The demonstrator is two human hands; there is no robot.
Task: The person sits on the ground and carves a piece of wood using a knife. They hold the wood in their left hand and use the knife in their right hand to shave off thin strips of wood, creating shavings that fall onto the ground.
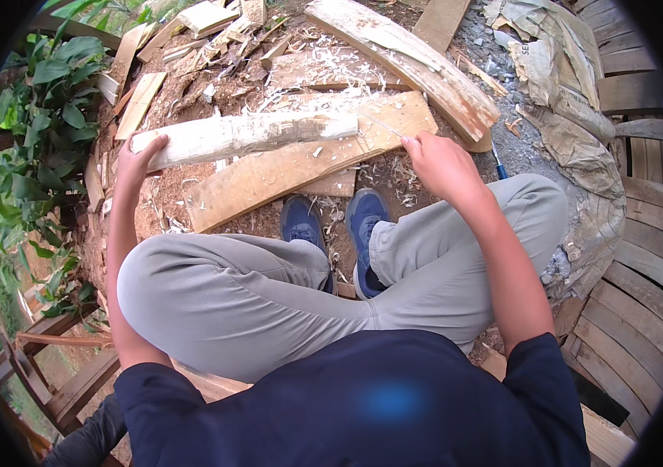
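A pale, peeled log [246,134] lies across a flat plank [300,167] in front of my feet. Its left end is gripped by my left hand [143,154], fingers curled round it. The log's right end rests near the plank's middle. Closed over the plank's right end, my right hand [440,165] holds a thin, pale, blade-like tool [382,124] that points up and left toward the log's end. The tool's handle is hidden in the fist, and its exact kind cannot be made out.
Wood shavings [331,66] litter the ground. A thick, rough board [417,62] lies at the far right, beside crumpled paper sacks [573,117]. A blue-handled tool [501,170] shows by my right knee. Split wood pieces [142,101] and leafy plants [47,156] are at the left; a slatted wooden wall [647,210] curves on the right.
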